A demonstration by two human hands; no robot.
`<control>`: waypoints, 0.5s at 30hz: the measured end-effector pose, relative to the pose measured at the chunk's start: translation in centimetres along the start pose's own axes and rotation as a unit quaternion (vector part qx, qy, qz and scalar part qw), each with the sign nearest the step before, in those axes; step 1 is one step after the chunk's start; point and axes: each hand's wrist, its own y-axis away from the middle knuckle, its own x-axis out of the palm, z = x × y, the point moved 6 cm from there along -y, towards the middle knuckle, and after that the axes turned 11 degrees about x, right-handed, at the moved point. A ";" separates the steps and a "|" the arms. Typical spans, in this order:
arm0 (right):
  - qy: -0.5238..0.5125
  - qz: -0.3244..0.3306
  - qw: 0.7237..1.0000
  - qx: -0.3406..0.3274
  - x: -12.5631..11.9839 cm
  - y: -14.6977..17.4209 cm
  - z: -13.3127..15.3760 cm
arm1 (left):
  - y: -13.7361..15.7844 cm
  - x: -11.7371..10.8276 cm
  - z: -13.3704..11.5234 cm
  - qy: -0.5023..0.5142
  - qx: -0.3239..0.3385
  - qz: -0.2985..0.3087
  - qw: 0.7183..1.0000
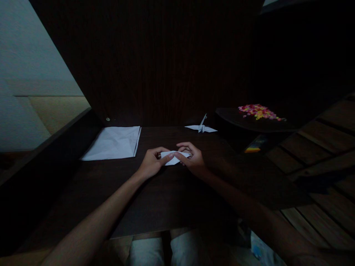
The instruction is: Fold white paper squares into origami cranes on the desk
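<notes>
A small folded piece of white paper is held between my two hands, just above the dark desk. My left hand grips its left end, with the thumb pressed on the top face. On the other end, my right hand is closed, its thumb meeting the left thumb near the paper's middle. The fingers beneath the paper are partly hidden. Beyond my hands, a white origami crane stands with its wings spread, close to the back panel.
A stack of white paper sheets lies at the left. On a raised dark shelf at the right sits a pile of small pink, red and yellow pieces. A low side wall bounds the desk on the left.
</notes>
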 end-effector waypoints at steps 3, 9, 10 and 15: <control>-0.051 0.022 0.998 0.038 0.3 0.0 -0.4 | 0.0 -0.2 0.3 0.026 -0.010 -0.016 0.999; -0.047 0.039 0.995 0.076 0.7 0.2 -0.7 | 0.0 -0.7 0.7 0.063 -0.026 -0.052 0.996; -0.037 0.032 0.997 0.065 0.6 0.3 -0.4 | 0.0 -0.6 0.7 0.071 -0.031 -0.050 0.996; 0.017 0.013 1.000 0.010 0.2 0.6 0.9 | 0.1 0.1 0.5 0.097 -0.037 -0.010 0.995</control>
